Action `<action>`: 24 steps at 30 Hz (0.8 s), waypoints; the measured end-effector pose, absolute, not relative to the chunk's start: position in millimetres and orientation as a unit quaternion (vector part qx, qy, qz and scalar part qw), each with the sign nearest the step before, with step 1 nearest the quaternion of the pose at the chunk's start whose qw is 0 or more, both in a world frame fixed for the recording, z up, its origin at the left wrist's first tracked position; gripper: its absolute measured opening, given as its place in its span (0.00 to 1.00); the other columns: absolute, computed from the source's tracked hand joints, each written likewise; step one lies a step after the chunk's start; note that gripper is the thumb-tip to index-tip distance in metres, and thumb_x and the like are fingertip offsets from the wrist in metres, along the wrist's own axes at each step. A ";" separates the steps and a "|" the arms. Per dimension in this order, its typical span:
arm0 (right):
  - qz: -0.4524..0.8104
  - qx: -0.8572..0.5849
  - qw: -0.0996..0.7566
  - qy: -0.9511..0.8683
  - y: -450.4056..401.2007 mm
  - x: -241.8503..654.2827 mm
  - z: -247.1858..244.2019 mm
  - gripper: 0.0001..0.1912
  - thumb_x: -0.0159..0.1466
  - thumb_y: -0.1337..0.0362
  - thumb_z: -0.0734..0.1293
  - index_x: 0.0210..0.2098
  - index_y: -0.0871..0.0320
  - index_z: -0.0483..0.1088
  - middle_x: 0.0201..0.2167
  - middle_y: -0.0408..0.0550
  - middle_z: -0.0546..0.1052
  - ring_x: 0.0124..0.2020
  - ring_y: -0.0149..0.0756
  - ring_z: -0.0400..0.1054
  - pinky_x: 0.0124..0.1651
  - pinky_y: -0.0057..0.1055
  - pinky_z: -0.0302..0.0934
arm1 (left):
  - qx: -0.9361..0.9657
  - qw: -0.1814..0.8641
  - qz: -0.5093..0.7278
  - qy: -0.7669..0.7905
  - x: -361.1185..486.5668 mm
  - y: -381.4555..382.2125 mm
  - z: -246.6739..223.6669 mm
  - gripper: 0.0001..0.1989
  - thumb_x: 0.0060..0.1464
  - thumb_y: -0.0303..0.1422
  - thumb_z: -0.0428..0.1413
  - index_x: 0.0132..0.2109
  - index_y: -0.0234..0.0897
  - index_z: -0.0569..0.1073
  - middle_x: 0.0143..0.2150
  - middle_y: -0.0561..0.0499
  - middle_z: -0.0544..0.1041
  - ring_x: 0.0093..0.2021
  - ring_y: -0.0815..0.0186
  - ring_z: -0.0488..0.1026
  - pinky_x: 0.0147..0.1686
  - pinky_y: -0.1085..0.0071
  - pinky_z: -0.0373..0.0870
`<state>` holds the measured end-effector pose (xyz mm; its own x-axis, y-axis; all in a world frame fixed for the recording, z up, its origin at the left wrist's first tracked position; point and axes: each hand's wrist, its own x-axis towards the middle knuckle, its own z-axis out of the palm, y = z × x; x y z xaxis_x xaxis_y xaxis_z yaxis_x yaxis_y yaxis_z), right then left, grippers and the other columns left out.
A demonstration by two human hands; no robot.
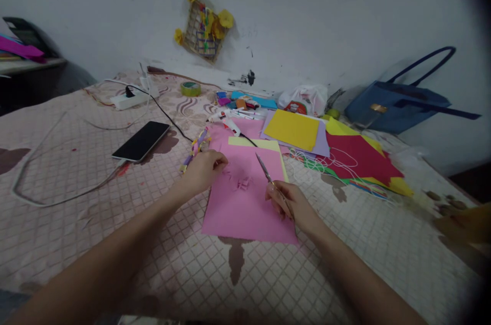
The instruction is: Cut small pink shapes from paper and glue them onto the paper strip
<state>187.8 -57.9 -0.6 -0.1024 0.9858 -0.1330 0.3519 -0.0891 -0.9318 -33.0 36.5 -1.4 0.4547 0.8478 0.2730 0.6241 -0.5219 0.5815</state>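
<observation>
A pink paper sheet (245,215) lies in front of me, with a small heap of cut pink paper pieces (242,183) near its middle. My right hand (286,200) is closed around a pair of scissors (264,167) above the sheet's right side, blades pointing up and away from me. Over the sheet's left edge, my left hand (203,169) has its fingers curled together near the pink pieces; whatever they may hold is too small to make out. Beside that hand sits a purple and yellow paper craft piece (195,148).
A white glue gun (231,125) with a black cord lies beyond the sheet. Coloured papers (293,130) and white string (312,159) are at right, near a blue handbag (399,105). To the left are a plugged-in phone (141,141) and a power strip (134,99).
</observation>
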 end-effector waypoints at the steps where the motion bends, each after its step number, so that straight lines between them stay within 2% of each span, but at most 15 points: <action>1: 0.460 -0.577 0.343 -0.581 -57.9 187.7 -0.3 0.18 0.59 0.51 0.59 0.25 0.59 0.63 0.12 0.35 0.58 0.12 0.24 0.53 0.14 0.22 0.50 | 0.829 0.203 0.276 0.442 -32.8 35.7 -0.5 0.10 0.48 0.26 0.49 0.34 0.35 0.75 0.33 0.47 0.76 0.29 0.67 0.69 0.30 0.72 0.62; 7: 0.452 -0.584 0.343 -0.580 -58.0 186.6 0.2 0.19 0.58 0.49 0.60 0.25 0.59 0.63 0.13 0.35 0.59 0.12 0.24 0.52 0.13 0.22 0.49 | 0.867 0.212 0.234 0.385 -28.3 26.8 -1.9 0.07 0.48 0.26 0.50 0.31 0.35 0.73 0.28 0.50 0.73 0.27 0.68 0.67 0.28 0.73 0.60; 12: 0.451 -0.581 0.342 -0.585 -57.6 186.9 -2.4 0.18 0.58 0.49 0.60 0.25 0.59 0.63 0.13 0.35 0.59 0.11 0.24 0.52 0.13 0.22 0.48 | 0.905 0.197 0.184 0.329 -25.1 18.4 -3.6 0.10 0.45 0.22 0.51 0.36 0.35 0.73 0.35 0.48 0.72 0.36 0.64 0.68 0.37 0.70 0.62; 16: 0.454 -0.575 0.346 -0.586 -57.4 187.0 -3.5 0.18 0.59 0.50 0.60 0.25 0.59 0.63 0.13 0.36 0.60 0.12 0.24 0.53 0.13 0.22 0.49 | 0.913 0.181 0.164 0.326 -24.3 15.4 -2.0 0.14 0.45 0.20 0.49 0.38 0.35 0.73 0.37 0.46 0.71 0.39 0.62 0.68 0.39 0.68 0.62; 24: 0.446 -0.575 0.348 -0.591 -56.6 188.5 -6.9 0.17 0.59 0.51 0.60 0.25 0.59 0.63 0.14 0.36 0.60 0.12 0.24 0.54 0.13 0.22 0.50 | 0.910 0.198 0.168 0.325 -24.5 16.8 -2.7 0.09 0.44 0.21 0.49 0.32 0.35 0.71 0.35 0.48 0.70 0.37 0.63 0.67 0.39 0.68 0.62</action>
